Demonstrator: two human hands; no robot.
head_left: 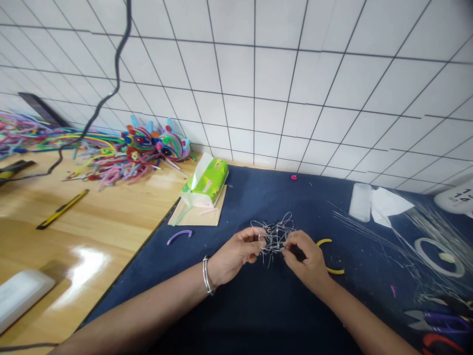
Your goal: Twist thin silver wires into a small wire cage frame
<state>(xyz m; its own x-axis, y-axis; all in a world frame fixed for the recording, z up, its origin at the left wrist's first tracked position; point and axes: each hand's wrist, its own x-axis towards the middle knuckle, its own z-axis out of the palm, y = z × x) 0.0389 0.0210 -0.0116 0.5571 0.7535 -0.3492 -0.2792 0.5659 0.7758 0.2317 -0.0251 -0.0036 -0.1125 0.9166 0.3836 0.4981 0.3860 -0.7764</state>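
Note:
A small openwork frame of thin silvery wire (275,237), with loops and loose ends sticking out, is held between both hands above the dark blue cloth (273,301). My left hand (236,251) has thumb and fingers closed on its left side. On its right side, my right hand (305,256) pinches the wire; the exact spot between the fingertips is hidden. Yellow-handled pliers (334,270) lie just right of my right hand, partly covered by it. A purple curved piece (180,235) lies left of my left hand.
A green tissue pack (211,180) lies on cardboard behind my left hand. Colourful fuzzy stems (111,170) and a yellow cutter knife (62,209) are at left. To the right are loose wires (439,227), a white tape roll (419,242) and purple-handled scissors (439,321). A black cable (117,64) hangs at left.

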